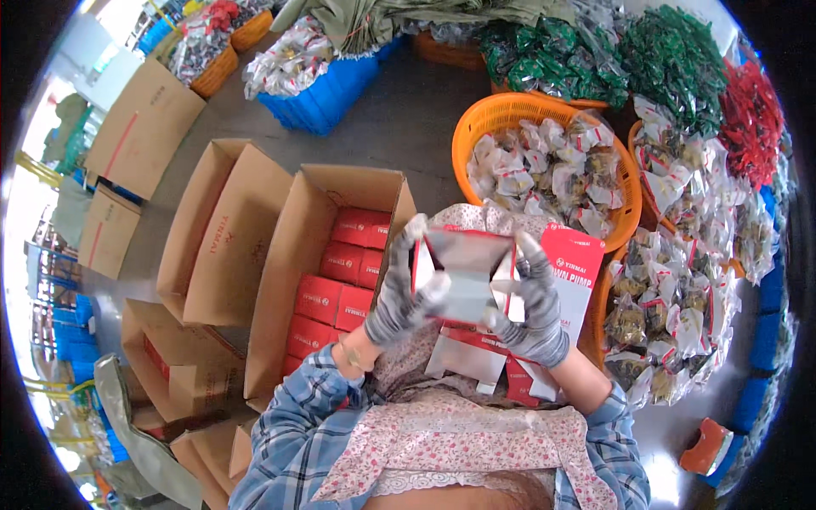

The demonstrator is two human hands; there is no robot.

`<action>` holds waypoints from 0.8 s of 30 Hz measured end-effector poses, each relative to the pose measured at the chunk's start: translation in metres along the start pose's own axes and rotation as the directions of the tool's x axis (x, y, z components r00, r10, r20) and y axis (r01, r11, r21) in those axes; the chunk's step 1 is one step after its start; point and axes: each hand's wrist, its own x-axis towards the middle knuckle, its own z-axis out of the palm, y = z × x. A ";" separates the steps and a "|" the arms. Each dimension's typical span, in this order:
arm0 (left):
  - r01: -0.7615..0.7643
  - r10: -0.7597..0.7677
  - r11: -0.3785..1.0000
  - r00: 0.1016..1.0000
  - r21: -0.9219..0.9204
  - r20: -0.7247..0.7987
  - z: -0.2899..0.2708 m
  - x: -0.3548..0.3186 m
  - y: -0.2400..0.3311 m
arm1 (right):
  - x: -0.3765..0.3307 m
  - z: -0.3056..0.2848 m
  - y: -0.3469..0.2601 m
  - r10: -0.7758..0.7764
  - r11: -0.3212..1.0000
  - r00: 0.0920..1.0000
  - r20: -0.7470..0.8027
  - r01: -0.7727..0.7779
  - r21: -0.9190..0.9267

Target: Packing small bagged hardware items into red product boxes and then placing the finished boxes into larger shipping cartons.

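Observation:
Above my lap, my left hand (402, 293) and my right hand (535, 306) grip a small red and white carton (465, 280) from both sides. Both hands wear grey striped gloves with pale fingertips. The carton's pale inside faces up, with flaps standing out at its ends; it is slightly blurred. Beneath it, unfolded red and white carton blanks (466, 359) rest on my flowered apron (399, 438). Another flat printed sheet of card (576, 255) leans beside my right hand. Just left of my left hand stands a large brown cardboard box (285, 246) holding several red cartons (319, 297).
More brown boxes (223, 234) stand at left. An orange basket (463, 140) at far right holds bagged metal parts (548, 166); further bagged parts (667, 314) pile beside my right arm. Green bags (676, 64), red bags (752, 123) and a blue crate (319, 98) lie beyond.

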 end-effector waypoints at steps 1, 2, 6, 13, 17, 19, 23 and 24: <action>-0.001 0.001 1.000 1.000 -0.001 0.001 0.003 0.002 -0.001 | 0.002 0.007 0.002 0.004 0.996 0.990 -0.144 0.008 0.085; -0.062 0.062 0.997 0.998 0.045 0.005 0.007 0.007 -0.001 | 0.005 0.013 0.003 0.020 0.985 0.958 -0.284 0.029 0.167; -0.199 0.201 0.979 0.979 -0.050 0.038 0.019 0.026 0.041 | 0.007 0.007 -0.012 0.022 0.969 0.911 -0.413 0.083 0.234; -0.294 0.303 0.943 0.952 -0.158 0.037 0.025 0.024 0.064 | 0.009 -0.029 -0.021 0.044 0.908 0.964 -0.264 0.071 0.413; -0.356 0.355 0.934 0.934 0.020 0.040 0.028 0.022 0.059 | 0.017 -0.030 -0.033 0.253 0.797 0.943 -0.218 -0.075 0.600; -0.462 0.450 0.866 0.887 0.191 0.105 0.023 0.020 0.056 | 0.019 -0.025 -0.035 0.489 0.530 0.867 -0.096 -0.208 0.822; -0.515 0.502 0.834 0.857 0.196 0.117 0.022 0.021 0.050 | 0.004 -0.018 -0.014 0.366 0.791 0.917 -0.158 -0.217 0.572; -0.519 0.509 0.840 0.855 0.159 0.105 0.022 0.022 0.047 | 0.003 -0.017 -0.011 0.367 0.791 0.916 -0.162 -0.215 0.573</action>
